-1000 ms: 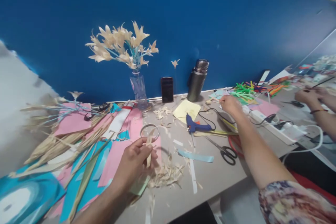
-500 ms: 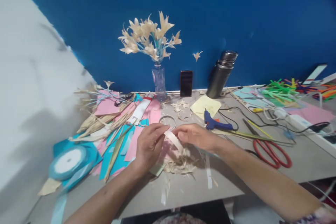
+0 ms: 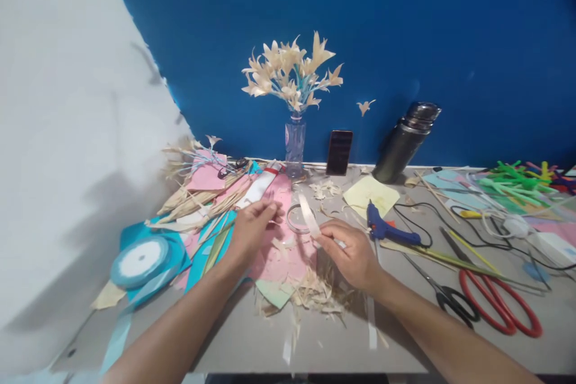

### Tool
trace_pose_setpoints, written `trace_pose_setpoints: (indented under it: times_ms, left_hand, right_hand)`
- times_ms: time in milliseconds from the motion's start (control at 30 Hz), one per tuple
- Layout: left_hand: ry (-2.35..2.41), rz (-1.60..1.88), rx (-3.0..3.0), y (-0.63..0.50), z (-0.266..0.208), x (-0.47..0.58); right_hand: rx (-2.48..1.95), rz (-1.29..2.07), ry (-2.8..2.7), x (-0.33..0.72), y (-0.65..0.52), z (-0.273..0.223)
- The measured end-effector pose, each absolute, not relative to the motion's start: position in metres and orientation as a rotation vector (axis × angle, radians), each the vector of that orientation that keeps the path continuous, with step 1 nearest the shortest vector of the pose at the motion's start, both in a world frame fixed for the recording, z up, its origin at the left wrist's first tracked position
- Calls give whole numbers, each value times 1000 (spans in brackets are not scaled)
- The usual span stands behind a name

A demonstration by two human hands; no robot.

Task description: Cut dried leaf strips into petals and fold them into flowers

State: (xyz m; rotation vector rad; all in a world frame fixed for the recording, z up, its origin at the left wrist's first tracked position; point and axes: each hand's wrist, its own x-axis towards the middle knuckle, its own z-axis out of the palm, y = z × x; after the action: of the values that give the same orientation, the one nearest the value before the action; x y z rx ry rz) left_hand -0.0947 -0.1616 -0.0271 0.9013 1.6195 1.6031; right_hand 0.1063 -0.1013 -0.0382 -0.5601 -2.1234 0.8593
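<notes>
Between the thumb and fingers of my right hand (image 3: 348, 252) is one end of a pale, flat strip of dried husk (image 3: 308, 215), its other end pointing up and away. To the left of it, my left hand (image 3: 254, 228) hovers over pink paper (image 3: 288, 255), fingers loosely bent and apart, with nothing visible in them. Behind the strip lies a tape ring (image 3: 294, 220). A heap of pale husk scraps (image 3: 319, 293) covers the table just in front of the hands, touching a light green paper piece (image 3: 275, 291).
Husk flowers (image 3: 292, 69) stand in a plastic bottle (image 3: 294, 147) beside a phone (image 3: 339, 153) and a tilted thermos (image 3: 407, 143). Right are a blue glue gun (image 3: 391, 230) with its cord, black scissors (image 3: 454, 302) and red-handled scissors (image 3: 499, 303). A ribbon spool (image 3: 140, 260) lies left.
My hands have moved apart; the left no longer touches the strip. The strip now points upward from my right hand. The camera view has shifted left.
</notes>
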Motion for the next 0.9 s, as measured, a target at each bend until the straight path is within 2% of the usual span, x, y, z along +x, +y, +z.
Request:
trace_pose_setpoints:
  times_ms: [133, 333, 533, 733, 800, 900]
  left_hand:
    - [1245, 1453, 879, -170, -32, -71]
    - [1324, 1571, 903, -180, -29, -60]
    - [1316, 1556, 969, -182, -26, -63]
    - [1295, 1399, 1036, -183, -10, -64]
    - [1272, 1344, 1050, -184, -2, -65]
    - [1283, 1332, 1001, -189, 7, -70]
  right_hand:
    - [-419, 561, -2166, 105, -101, -48]
    - [-333, 371, -2239, 104, -100, -57]
    - [-372, 464, -2259, 107, -100, -65]
    - [-570, 920, -2109, 105, -96, -32]
    - [-584, 902, -2152, 108, -94, -13]
    - [-594, 707, -2261, 133, -91, 3]
